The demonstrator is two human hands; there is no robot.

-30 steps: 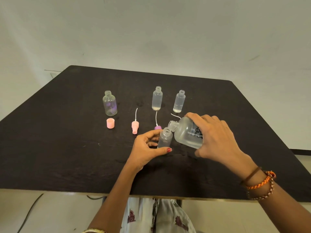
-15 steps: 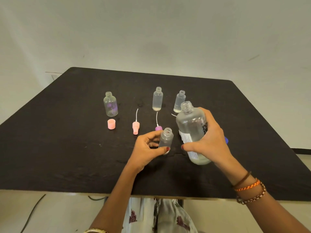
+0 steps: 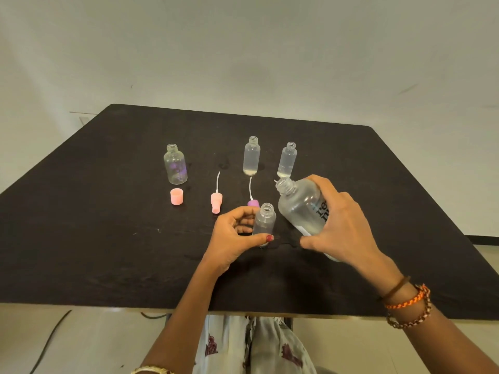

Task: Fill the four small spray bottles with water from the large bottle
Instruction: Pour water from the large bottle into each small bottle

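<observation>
We see a dark table (image 3: 108,238) with both hands working near its front middle. The left hand (image 3: 232,238) curls round a small uncapped spray bottle (image 3: 265,221) that stands upright on the table, thumb at its base on the near side, fingers behind it. The right hand (image 3: 343,228) grips the large bottle (image 3: 299,209) from its right side, fingers wrapped over the body, thumb low toward the table. The large bottle is uncapped and tilted, its open neck leaning up and to the left, just beside and slightly above the small bottle's mouth; the two are close, whether touching we cannot tell. A little liquid shows low in the large bottle.

Farther back stand three more open small bottles: a rounder one (image 3: 175,164) to the left, a slim one (image 3: 251,156) in the middle and another (image 3: 287,160) just right of it, both slim ones with a little liquid at the bottom. Between these and the hands lie a pink cap (image 3: 176,196), a pink spray head (image 3: 216,202) with its tube, and a purple spray head (image 3: 253,203) partly hidden behind the held bottle.
</observation>
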